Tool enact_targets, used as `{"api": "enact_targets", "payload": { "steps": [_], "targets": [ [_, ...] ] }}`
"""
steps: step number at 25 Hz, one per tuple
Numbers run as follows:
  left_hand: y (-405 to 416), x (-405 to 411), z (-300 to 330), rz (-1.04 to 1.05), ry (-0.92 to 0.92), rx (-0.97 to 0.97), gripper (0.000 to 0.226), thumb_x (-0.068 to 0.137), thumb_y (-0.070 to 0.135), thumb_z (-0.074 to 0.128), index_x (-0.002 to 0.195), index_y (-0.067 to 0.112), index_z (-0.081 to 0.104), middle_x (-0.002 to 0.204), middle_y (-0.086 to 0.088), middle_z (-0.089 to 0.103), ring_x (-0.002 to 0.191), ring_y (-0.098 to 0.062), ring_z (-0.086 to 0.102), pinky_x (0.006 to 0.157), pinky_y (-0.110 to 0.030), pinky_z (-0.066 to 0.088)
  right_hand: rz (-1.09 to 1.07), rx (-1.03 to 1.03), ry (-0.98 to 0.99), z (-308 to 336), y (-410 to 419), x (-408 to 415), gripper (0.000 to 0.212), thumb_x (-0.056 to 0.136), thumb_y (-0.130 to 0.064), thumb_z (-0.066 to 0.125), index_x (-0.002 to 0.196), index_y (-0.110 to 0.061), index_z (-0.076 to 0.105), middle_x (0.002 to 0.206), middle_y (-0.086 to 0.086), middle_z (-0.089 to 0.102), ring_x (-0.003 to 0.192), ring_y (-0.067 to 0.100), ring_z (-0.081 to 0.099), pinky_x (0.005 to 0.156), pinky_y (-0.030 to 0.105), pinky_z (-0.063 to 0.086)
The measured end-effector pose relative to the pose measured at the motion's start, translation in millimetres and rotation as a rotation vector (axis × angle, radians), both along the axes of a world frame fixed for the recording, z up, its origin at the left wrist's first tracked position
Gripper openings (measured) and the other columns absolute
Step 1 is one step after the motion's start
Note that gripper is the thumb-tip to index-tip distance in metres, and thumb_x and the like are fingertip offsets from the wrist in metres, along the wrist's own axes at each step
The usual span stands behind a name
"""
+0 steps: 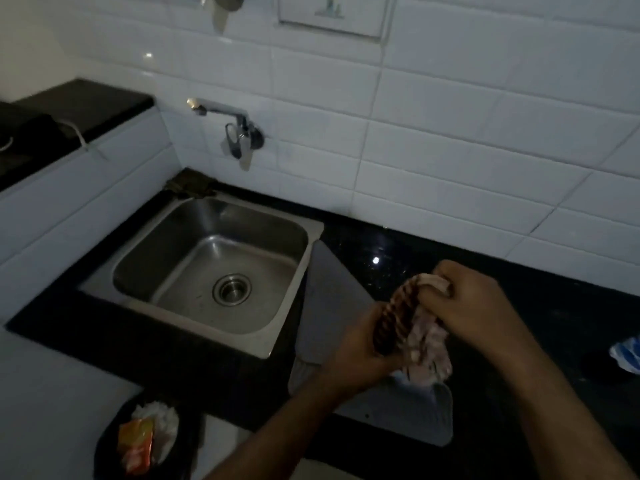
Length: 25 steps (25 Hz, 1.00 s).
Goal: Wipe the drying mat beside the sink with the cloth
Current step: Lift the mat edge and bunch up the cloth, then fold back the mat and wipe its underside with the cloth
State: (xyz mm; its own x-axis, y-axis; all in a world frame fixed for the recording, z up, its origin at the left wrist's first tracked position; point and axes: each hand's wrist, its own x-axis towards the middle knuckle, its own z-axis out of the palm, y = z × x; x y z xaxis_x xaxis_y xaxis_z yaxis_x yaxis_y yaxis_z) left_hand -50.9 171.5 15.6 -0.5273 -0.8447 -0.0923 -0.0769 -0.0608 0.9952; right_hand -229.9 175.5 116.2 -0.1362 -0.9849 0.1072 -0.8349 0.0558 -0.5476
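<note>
A grey drying mat (329,306) lies on the black counter just right of the steel sink (214,268). Above the mat's middle, both my hands hold a bunched cloth (415,337), striped brown on one side and pale on the other. My left hand (360,344) grips its lower left part. My right hand (478,306) grips its upper end. The cloth's loose end hangs down close to the mat, hiding part of it; whether it touches I cannot tell.
A wall tap (225,116) sticks out above the sink, and a dark rag (190,185) lies at the sink's back corner. A black bin (145,441) with wrappers stands on the floor below. A blue and white item (627,355) lies at the counter's right edge.
</note>
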Motion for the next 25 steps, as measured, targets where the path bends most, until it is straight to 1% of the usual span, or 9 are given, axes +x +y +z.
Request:
{"api": "enact_targets", "payload": {
  "steps": [2, 4, 6, 9, 12, 14, 17, 20, 25],
  "targets": [
    [-7, 6, -5, 0.167, 0.075, 0.185, 0.041, 0.076, 0.008, 0.083, 0.111, 0.015, 0.062, 0.107, -0.005, 0.072, 0.098, -0.01, 0.069, 0.088, -0.031, 0.057, 0.089, 0.134, -0.126, 3, 10, -23, 0.019, 0.084, -0.011, 0.068, 0.086, -0.028, 0.06, 0.072, -0.001, 0.065, 0.063, 0.001, 0.059, 0.062, 0.022, 0.045],
    [-17, 20, -2, 0.225, 0.148, 0.324, 0.04, 0.071, 0.017, 0.086, 0.107, 0.011, 0.068, 0.108, -0.012, 0.074, 0.103, -0.025, 0.07, 0.094, -0.047, 0.056, 0.272, 0.322, -0.353, -4, 29, -41, 0.039, 0.087, 0.006, 0.064, 0.105, -0.029, 0.063, 0.089, 0.006, 0.071, 0.083, 0.015, 0.067, 0.072, 0.03, 0.051],
    [-22, 24, 8, 0.146, 0.129, 0.216, 0.034, 0.074, 0.021, 0.085, 0.104, 0.011, 0.072, 0.106, -0.01, 0.075, 0.104, -0.028, 0.07, 0.095, -0.053, 0.054, 0.414, 0.481, -0.558, -19, 47, -46, 0.046, 0.088, 0.017, 0.06, 0.122, -0.014, 0.058, 0.107, 0.009, 0.073, 0.1, 0.023, 0.069, 0.081, 0.028, 0.055],
    [-10, -2, 47, -0.086, -0.031, -0.033, 0.022, 0.084, 0.007, 0.075, 0.105, 0.01, 0.071, 0.101, -0.001, 0.074, 0.099, -0.012, 0.069, 0.095, -0.034, 0.055, 0.496, 0.517, -0.656, -42, 61, -47, 0.055, 0.087, 0.014, 0.066, 0.133, -0.011, 0.05, 0.122, 0.002, 0.071, 0.115, 0.02, 0.067, 0.091, 0.024, 0.053],
    [-3, -23, 60, -0.24, -0.176, -0.17, 0.024, 0.087, 0.01, 0.073, 0.111, 0.008, 0.069, 0.108, 0.001, 0.072, 0.098, -0.002, 0.066, 0.094, -0.022, 0.053, 0.405, 0.504, -0.762, -60, 62, -39, 0.036, 0.087, 0.0, 0.074, 0.11, -0.027, 0.071, 0.103, -0.014, 0.075, 0.101, -0.005, 0.068, 0.081, 0.007, 0.049],
    [2, -36, 64, -0.163, -0.193, -0.173, 0.026, 0.087, 0.015, 0.074, 0.112, 0.009, 0.069, 0.111, -0.002, 0.074, 0.104, -0.009, 0.068, 0.098, -0.032, 0.053, 0.393, 0.475, -0.829, -67, 60, -43, 0.016, 0.078, -0.027, 0.081, 0.095, -0.025, 0.081, 0.097, -0.004, 0.078, 0.094, 0.004, 0.072, 0.077, 0.014, 0.052],
    [13, -43, 53, 0.093, -0.174, -0.163, 0.028, 0.087, 0.014, 0.075, 0.114, 0.005, 0.068, 0.11, -0.007, 0.073, 0.104, -0.01, 0.069, 0.095, -0.025, 0.052, 0.342, 0.505, -0.923, -86, 46, -56, 0.009, 0.085, -0.026, 0.077, 0.09, -0.019, 0.079, 0.089, 0.003, 0.077, 0.085, 0.013, 0.072, 0.079, 0.035, 0.055],
    [34, -35, 28, 0.38, -0.495, -0.215, 0.033, 0.09, 0.032, 0.07, 0.121, 0.024, 0.062, 0.119, 0.004, 0.065, 0.095, 0.015, 0.057, 0.081, 0.0, 0.04, 0.389, 0.557, -0.783, -101, 18, -66, 0.011, 0.091, -0.025, 0.073, 0.101, -0.023, 0.077, 0.098, 0.001, 0.078, 0.097, 0.021, 0.074, 0.094, 0.045, 0.054],
    [56, -17, -40, 0.401, -1.081, -0.108, 0.048, 0.092, 0.048, 0.057, 0.129, 0.018, 0.056, 0.132, -0.003, 0.055, 0.115, -0.018, 0.053, 0.096, -0.031, 0.044, 0.247, 0.278, -0.557, -72, -53, -76, 0.009, 0.09, -0.014, 0.07, 0.087, -0.022, 0.072, 0.077, -0.007, 0.075, 0.084, 0.018, 0.07, 0.07, 0.022, 0.053]
  ]
}}
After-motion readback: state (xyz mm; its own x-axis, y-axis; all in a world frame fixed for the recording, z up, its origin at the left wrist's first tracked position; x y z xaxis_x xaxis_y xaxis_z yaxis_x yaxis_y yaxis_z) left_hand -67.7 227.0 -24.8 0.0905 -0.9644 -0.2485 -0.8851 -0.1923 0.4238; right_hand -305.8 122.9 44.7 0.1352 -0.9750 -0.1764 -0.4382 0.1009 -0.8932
